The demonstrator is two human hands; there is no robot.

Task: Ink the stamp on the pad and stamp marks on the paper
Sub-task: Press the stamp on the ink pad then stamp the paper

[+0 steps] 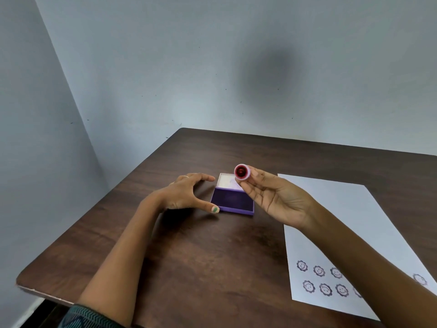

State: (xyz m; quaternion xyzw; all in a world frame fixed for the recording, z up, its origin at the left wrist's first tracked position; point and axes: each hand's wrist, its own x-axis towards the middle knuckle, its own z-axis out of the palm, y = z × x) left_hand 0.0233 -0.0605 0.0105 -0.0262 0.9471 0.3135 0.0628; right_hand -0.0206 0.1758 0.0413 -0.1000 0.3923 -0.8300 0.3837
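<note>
No words, brand names or numbers can be read anywhere here. The only signs are the stamped marks on the white paper [350,223], which lies at about four o'clock from the ink pad [233,201]. They are dark flower-edged rings with smiling faces inside, set in two rows near the sheet's near edge: three clear ones in the upper row [318,270] and three in the lower row [325,289], with a few more partly hidden behind the forearm. Faint purple smudges show on the pad's open white lid [227,181], but nothing there is legible.
</note>
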